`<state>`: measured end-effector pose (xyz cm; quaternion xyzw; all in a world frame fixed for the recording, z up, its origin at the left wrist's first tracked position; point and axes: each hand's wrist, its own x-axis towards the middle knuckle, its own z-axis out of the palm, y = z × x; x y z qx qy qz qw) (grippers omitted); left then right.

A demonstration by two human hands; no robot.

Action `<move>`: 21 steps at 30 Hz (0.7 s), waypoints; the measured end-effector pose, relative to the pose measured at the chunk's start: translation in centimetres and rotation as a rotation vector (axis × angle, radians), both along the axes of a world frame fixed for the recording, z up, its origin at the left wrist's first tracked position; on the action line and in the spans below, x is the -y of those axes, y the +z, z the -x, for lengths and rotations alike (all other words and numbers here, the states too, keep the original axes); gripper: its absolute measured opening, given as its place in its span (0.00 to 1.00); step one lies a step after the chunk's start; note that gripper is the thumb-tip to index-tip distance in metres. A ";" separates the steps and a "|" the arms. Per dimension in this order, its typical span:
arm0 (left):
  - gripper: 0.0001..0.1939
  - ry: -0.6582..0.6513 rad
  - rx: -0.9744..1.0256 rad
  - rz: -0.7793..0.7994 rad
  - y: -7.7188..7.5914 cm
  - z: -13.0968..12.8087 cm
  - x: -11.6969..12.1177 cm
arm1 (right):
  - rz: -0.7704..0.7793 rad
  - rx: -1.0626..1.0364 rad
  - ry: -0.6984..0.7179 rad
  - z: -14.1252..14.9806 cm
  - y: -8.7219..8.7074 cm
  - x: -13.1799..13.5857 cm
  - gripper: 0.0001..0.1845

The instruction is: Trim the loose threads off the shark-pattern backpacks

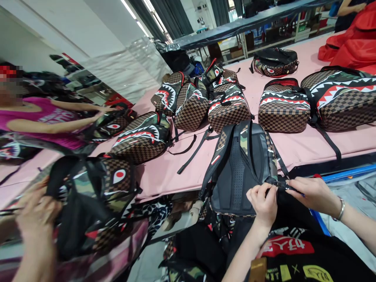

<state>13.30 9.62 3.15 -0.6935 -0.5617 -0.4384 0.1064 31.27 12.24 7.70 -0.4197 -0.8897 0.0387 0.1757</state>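
Observation:
A checkered backpack with a black padded back and camouflage patches leans at the table's front edge, its shoulder straps facing up. At its lower right corner, my left hand pinches a black strap. My right hand, with a bracelet at the wrist, grips the same strap a little farther right. Both hands are closed and close together. Fingers partly hide the strap's fitting, so its details are unclear. Below my left forearm, more dark and camouflage bags are partly visible.
On the pink table stand several shark-mouth backpacks. A co-worker's blurred hand holds another backpack at the left. Farther back, a person in a magenta shirt handles a bag. Red material lies at upper right.

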 end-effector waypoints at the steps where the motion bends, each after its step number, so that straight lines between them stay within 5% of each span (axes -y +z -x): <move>1: 0.08 -0.007 -0.003 -0.006 -0.1 0.0 0.0 | -0.027 0.040 0.017 0.1 0.5 -0.1 0.13; 7: 0.09 -0.037 0.021 0.011 -0.7 0.2 0.1 | -0.075 0.103 0.072 0.6 2.2 -0.5 0.11; 16: 0.09 -0.051 0.020 -0.012 -0.3 0.0 -0.1 | 0.014 0.072 0.047 0.3 1.4 -0.6 0.12; 21: 0.05 -0.023 0.150 0.093 0.1 0.2 -0.3 | 0.151 -0.225 -0.031 0.1 0.5 -1.0 0.12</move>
